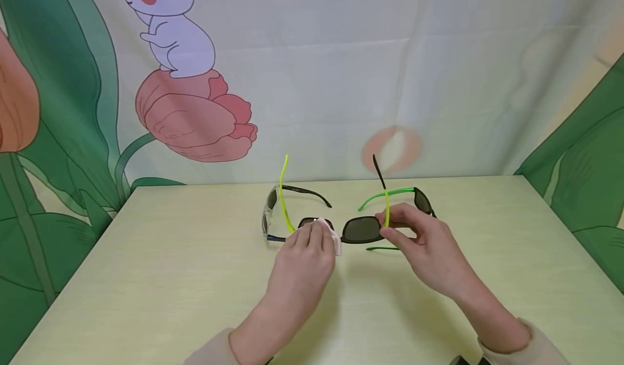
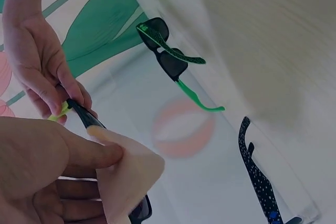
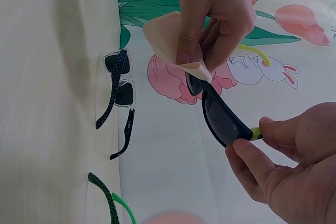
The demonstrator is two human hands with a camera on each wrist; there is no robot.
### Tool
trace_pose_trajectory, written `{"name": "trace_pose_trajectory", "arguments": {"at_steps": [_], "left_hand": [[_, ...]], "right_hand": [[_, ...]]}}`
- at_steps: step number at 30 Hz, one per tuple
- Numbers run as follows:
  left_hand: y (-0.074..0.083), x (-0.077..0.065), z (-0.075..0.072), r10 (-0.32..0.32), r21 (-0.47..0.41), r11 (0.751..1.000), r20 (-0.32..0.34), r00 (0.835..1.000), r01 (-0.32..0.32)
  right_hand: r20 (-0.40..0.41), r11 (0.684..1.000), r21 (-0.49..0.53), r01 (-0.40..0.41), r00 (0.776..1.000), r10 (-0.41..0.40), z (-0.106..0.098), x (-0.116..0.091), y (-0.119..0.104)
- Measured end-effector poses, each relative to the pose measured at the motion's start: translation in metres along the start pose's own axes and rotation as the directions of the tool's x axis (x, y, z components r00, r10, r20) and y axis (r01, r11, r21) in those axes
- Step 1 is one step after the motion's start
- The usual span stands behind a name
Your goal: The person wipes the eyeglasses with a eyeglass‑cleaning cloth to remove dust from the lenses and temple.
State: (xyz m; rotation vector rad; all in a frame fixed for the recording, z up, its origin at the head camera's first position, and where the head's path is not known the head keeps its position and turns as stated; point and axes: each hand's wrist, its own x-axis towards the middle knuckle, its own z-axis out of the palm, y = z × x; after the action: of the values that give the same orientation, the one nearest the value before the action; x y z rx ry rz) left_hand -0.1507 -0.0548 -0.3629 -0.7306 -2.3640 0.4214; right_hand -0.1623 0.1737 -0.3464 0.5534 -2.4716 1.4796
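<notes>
Black-framed sunglasses [image 1: 362, 230] with yellow-green temples are held up over the table, temples pointing away. My right hand [image 1: 434, 246] pinches them at the right hinge, thumb and fingers at the lens edge in the right wrist view. With my left hand [image 1: 304, 251] I grip a pale pink cloth [image 2: 134, 163] folded over the other lens. In the left wrist view the thumb presses the cloth; that lens is mostly hidden behind it. The dark lens [image 3: 223, 119] nearest my right hand is uncovered.
On the table [image 1: 170, 278] behind the hands stand two more sunglasses. Clear-framed ones [image 3: 124, 84] with dark speckled temples are at the left; black ones [image 2: 170, 64] with green temples are at the right. A printed curtain [image 1: 312, 83] hangs along the table's back edge.
</notes>
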Motion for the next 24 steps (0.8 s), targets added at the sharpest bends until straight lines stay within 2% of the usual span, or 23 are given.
{"name": "trace_pose_trajectory", "arguments": {"at_steps": [4, 9, 18, 24], "left_hand": [[0.0025, -0.0003, 0.0015, -0.019, 0.026, 0.999, -0.005, 1.000, 0.019], [0.0014, 0.0011, 0.0050, -0.028, 0.021, 0.999, -0.049, 0.998, 0.029], [-0.0041, -0.0020, 0.0080, -0.021, -0.163, 0.987, -0.144, 0.989, -0.003], [-0.0052, -0.0046, 0.0085, -0.024, -0.234, 0.972, -0.181, 0.983, -0.020]], "right_hand": [[0.005, 1.000, -0.007, 0.002, 1.000, -0.002, 0.0001, 0.0000, 0.0007], [0.008, 1.000, -0.022, 0.009, 1.000, -0.009, -0.0006, 0.0004, 0.0006], [0.027, 0.999, -0.005, -0.046, 0.999, 0.046, -0.0041, 0.0012, 0.0017], [0.043, 0.998, -0.021, -0.064, 0.997, 0.065, -0.0059, 0.0018, 0.0031]]}}
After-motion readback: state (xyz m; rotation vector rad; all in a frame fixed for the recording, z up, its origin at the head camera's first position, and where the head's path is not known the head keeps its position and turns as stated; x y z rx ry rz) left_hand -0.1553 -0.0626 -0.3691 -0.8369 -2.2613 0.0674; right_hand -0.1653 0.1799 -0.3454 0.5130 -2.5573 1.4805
